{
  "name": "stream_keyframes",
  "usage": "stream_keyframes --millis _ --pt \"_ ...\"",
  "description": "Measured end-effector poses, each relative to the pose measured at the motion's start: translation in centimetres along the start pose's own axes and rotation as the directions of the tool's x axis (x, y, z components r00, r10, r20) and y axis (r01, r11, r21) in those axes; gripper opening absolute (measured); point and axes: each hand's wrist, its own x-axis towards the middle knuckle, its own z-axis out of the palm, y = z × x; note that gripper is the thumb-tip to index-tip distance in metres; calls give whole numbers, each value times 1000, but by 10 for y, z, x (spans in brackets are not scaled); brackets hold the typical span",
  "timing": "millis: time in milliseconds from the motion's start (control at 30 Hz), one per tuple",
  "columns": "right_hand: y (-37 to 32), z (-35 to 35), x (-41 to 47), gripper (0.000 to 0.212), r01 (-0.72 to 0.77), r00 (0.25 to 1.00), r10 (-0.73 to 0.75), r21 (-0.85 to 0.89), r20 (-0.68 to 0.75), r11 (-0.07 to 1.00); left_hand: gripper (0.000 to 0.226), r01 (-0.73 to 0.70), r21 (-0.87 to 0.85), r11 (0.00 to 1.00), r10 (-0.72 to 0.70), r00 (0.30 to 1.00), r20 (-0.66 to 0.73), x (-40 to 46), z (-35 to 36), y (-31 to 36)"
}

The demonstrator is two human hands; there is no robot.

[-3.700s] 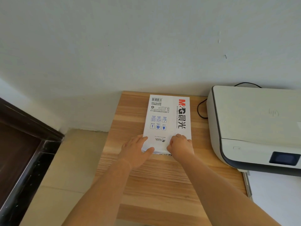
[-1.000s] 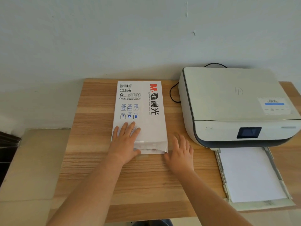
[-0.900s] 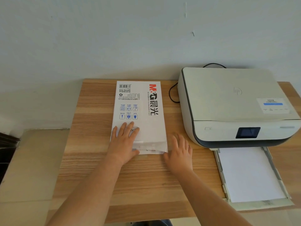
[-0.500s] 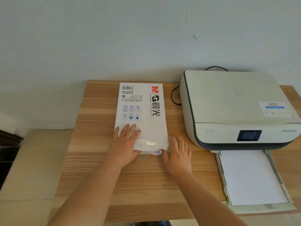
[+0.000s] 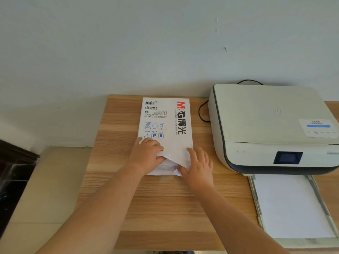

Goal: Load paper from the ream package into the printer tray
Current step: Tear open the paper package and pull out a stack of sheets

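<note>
A white ream package with red and black lettering lies lengthwise on the wooden table. Its near end is open and the wrapper flap is lifted. My left hand pinches the wrapper at the left of that opening. My right hand lies at the right corner of the opening, fingers spread on the wrapper, thumb at its edge. A white printer stands to the right. Its tray is pulled out toward me with white paper lying in it.
A black cable loops on the table between the package and the printer. The table's back edge meets a pale wall. Off the table's left edge lie a beige floor and a dark wooden frame.
My left hand has closed from flat to a pinch on the wrapper and raised the flap. My right hand has moved from the table onto the package's right corner.
</note>
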Motion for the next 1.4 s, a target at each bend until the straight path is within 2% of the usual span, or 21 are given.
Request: stream_keyframes --millis 167,267,367,467,567,733,833,1000,1100,1400 --pt "-11 -1 13 53 69 997 -68 31 -41 997 53 51 -41 998 -55 992 -110 -14 -2 -1" --pt "-17 -3 19 50 67 997 -65 46 -37 997 65 123 -87 989 -139 967 -214 -35 1 -1" --pt "-20 -7 23 49 67 997 -65 63 -33 996 56 151 -102 983 -175 938 -299 -62 8 -1" --pt "-22 -10 29 48 55 998 -55 71 1 996 42 73 -86 994 -97 942 -323 -86 15 1" --pt "-24 -12 33 46 55 998 -56 82 13 995 33 -75 -51 996 60 966 -251 -92 22 5" --pt "-25 -13 36 46 91 996 -92 96 12 991 35 -70 -57 996 63 990 -123 -66 27 11" --pt "-24 -14 37 46 103 995 -104 117 5 988 36 -110 32 993 112 991 -69 -49 25 13" --pt "-23 -14 40 48 115 993 -118 139 12 984 43 7 100 995 -9 1000 27 -23 31 10" --pt "-21 -14 40 49 114 992 -120 154 27 981 30 77 60 995 -84 990 117 -15 37 12" --pt "-19 -17 40 51 116 992 -121 152 28 982 25 151 59 987 -159 974 163 -5 35 16"
